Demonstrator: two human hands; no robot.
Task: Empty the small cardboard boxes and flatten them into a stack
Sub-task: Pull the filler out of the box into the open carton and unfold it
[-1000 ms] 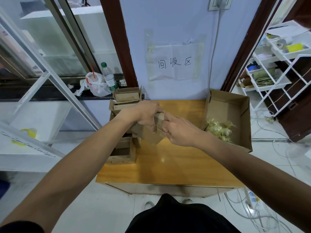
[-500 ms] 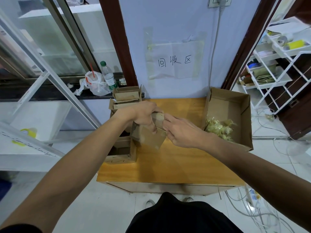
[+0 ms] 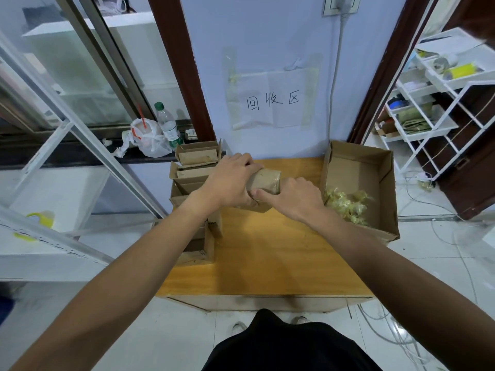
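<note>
Both hands hold one small brown cardboard box (image 3: 265, 181) above the middle of the wooden table (image 3: 267, 263). My left hand (image 3: 230, 183) grips its left side from above, fingers curled over the top. From the right, my right hand (image 3: 290, 196) grips the box with the thumb along its near face. More small boxes (image 3: 197, 159) are stacked at the table's back left, and another small box (image 3: 199, 247) sits at the left edge, partly hidden by my left forearm.
A large open cardboard box (image 3: 385, 188) at the table's right holds yellowish packing scraps (image 3: 345, 204). A plastic bottle (image 3: 167, 125) and a white bag (image 3: 147, 137) sit on the ledge at back left. A white wire rack (image 3: 439, 103) stands to the right. Cables lie on the floor.
The small box has been lifted slightly and turned between both hands, its flat face now showing upward. Both hands keep their hold on it.
</note>
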